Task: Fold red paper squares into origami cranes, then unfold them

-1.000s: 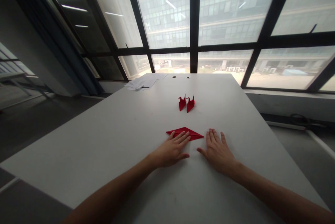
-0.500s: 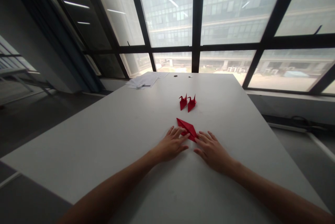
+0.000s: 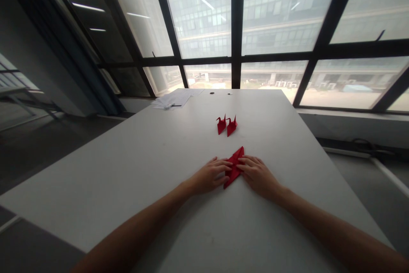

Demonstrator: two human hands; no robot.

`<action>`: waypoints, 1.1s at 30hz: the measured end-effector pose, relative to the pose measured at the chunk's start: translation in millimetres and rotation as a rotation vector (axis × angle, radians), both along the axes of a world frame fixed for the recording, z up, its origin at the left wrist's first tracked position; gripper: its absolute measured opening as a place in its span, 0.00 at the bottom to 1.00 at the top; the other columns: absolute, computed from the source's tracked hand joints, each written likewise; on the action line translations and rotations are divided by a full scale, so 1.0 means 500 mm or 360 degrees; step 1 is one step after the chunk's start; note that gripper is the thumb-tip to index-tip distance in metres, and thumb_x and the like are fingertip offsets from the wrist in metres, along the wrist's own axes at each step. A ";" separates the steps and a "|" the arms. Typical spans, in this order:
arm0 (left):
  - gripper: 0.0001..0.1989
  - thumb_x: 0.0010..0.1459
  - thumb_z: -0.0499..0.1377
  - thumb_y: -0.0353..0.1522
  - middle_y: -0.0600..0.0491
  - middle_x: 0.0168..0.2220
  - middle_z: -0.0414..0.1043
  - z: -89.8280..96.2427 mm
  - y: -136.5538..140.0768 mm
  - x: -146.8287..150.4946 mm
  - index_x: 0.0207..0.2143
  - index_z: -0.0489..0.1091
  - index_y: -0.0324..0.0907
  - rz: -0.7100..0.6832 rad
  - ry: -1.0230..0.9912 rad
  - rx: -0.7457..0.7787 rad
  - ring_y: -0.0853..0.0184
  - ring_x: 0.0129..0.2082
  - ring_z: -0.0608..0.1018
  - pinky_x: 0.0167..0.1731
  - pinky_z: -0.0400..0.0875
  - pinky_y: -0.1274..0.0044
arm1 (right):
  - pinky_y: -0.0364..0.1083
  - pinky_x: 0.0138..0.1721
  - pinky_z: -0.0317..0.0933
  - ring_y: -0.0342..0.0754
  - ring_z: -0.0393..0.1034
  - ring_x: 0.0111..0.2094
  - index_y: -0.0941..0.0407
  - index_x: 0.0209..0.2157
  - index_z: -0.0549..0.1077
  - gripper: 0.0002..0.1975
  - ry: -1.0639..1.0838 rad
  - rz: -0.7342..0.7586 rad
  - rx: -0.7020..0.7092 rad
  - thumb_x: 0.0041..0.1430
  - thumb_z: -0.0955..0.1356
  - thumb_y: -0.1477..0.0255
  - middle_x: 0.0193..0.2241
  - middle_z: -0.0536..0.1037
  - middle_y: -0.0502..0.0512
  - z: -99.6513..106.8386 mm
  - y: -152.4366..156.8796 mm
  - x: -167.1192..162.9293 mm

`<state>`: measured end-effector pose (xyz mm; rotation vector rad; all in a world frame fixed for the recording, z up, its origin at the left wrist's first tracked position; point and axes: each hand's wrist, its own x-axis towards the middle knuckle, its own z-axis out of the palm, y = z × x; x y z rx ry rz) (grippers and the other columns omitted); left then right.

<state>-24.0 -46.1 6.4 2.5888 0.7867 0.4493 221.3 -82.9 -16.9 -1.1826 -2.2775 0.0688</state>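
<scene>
A red folded paper [image 3: 235, 171] lies on the white table, a slim diamond slanting from lower left to upper right. My left hand [image 3: 209, 176] is at its left side, fingers stretched out with their tips touching the paper and the thumb apart below them. From the right, my right hand [image 3: 258, 176] rests its outstretched fingertips on the paper's other side; its thumb is not clearly visible. Fingertips cover parts of both edges. Beyond the hands stand two red origami cranes, a left crane [image 3: 221, 126] and a right crane [image 3: 231, 127], side by side.
The white table [image 3: 153, 153] stretches toward tall windows [image 3: 204, 13]. Loose white sheets [image 3: 172, 98] lie at its far left, with a dark pen-like item [image 3: 176, 105] on them. A blue curtain [image 3: 73, 51] hangs at the left.
The red folded paper has turned: its far tip now points up and right instead of up and left. Both hands have shifted slightly around it. The cranes stay in place.
</scene>
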 end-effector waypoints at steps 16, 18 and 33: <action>0.16 0.62 0.62 0.36 0.52 0.59 0.70 -0.008 -0.002 0.001 0.53 0.70 0.51 -0.0090 0.0027 -0.0116 0.61 0.65 0.62 0.67 0.41 0.59 | 0.52 0.51 0.56 0.50 0.68 0.42 0.52 0.32 0.78 0.04 0.0205 -0.0009 -0.0047 0.61 0.71 0.70 0.36 0.78 0.52 -0.007 0.025 0.006; 0.20 0.60 0.63 0.37 0.51 0.59 0.69 -0.005 -0.006 0.005 0.55 0.69 0.51 -0.0078 0.0022 -0.0084 0.60 0.65 0.63 0.67 0.44 0.60 | 0.52 0.50 0.57 0.50 0.68 0.42 0.52 0.33 0.76 0.03 0.0206 -0.0107 -0.0085 0.59 0.72 0.69 0.35 0.78 0.52 -0.006 0.026 0.005; 0.24 0.65 0.58 0.36 0.51 0.67 0.57 0.028 -0.043 0.017 0.62 0.62 0.53 -0.0312 0.0319 0.0332 0.56 0.69 0.55 0.67 0.46 0.59 | 0.52 0.50 0.58 0.53 0.66 0.47 0.52 0.43 0.74 0.13 0.0155 -0.0369 -0.0173 0.57 0.73 0.65 0.43 0.74 0.55 -0.009 0.031 0.006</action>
